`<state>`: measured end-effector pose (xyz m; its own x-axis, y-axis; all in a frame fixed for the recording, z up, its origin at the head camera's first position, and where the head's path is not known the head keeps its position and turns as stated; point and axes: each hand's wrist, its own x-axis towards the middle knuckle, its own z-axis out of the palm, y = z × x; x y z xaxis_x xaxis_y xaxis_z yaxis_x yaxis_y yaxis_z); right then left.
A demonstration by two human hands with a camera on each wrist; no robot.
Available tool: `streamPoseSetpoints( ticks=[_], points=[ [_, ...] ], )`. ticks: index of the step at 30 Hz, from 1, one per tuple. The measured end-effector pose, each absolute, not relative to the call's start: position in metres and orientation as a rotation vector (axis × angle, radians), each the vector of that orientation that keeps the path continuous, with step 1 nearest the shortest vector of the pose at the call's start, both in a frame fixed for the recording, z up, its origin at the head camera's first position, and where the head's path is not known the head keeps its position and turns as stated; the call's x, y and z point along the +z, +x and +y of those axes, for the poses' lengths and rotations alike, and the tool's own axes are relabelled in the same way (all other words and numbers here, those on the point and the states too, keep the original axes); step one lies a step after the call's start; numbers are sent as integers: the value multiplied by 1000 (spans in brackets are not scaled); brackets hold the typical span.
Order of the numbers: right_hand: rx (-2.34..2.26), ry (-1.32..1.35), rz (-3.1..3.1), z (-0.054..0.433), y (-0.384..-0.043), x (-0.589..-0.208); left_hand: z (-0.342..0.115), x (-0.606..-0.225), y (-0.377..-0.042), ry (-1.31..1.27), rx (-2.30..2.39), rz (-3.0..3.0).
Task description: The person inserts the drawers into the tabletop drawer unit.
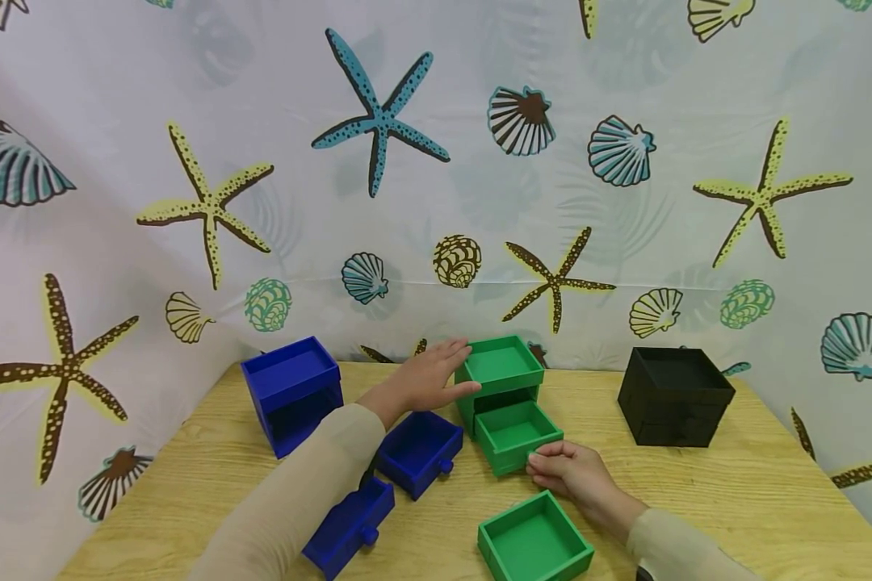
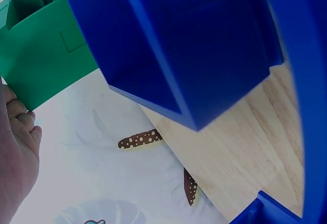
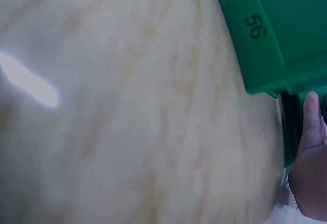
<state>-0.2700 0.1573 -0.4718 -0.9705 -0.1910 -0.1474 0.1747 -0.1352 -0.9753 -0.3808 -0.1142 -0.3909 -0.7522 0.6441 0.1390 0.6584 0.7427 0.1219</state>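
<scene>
Taking the half-out green drawer [image 1: 512, 460] as the dial's centre in the head view, the green cabinet [image 1: 505, 365] that it juts from stands at twelve o'clock. The right hand [image 1: 577, 478], at four, pinches the drawer's front between thumb and curled fingers, which hide whatever knob is there. The left hand [image 1: 425, 381], at ten, rests against the cabinet's left side, fingers nearly straight, thumb spread toward the front; the left wrist view cuts this hand off. A loose green drawer [image 1: 534, 542] lies at six, cropped by the lower edge. Toward nine are the blue cabinet [image 1: 291, 373] and a blue drawer [image 1: 417, 452]; at eight, another blue drawer [image 1: 349, 528] is partly covered by the left sleeve [image 1: 298, 492]. The black cabinet [image 1: 676, 399] sits between two and three. Which piece bears the "56" on the green panel [image 3: 296, 25] in the right wrist view, I cannot tell.
</scene>
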Motion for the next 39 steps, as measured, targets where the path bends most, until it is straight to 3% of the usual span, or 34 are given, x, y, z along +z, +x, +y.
streamPoseSetpoints(
  ticks=[39],
  points=[
    [-2192,173,1953,132,-290,-469,-114,-386,-378,-1074,-222,-2855]
  ],
)
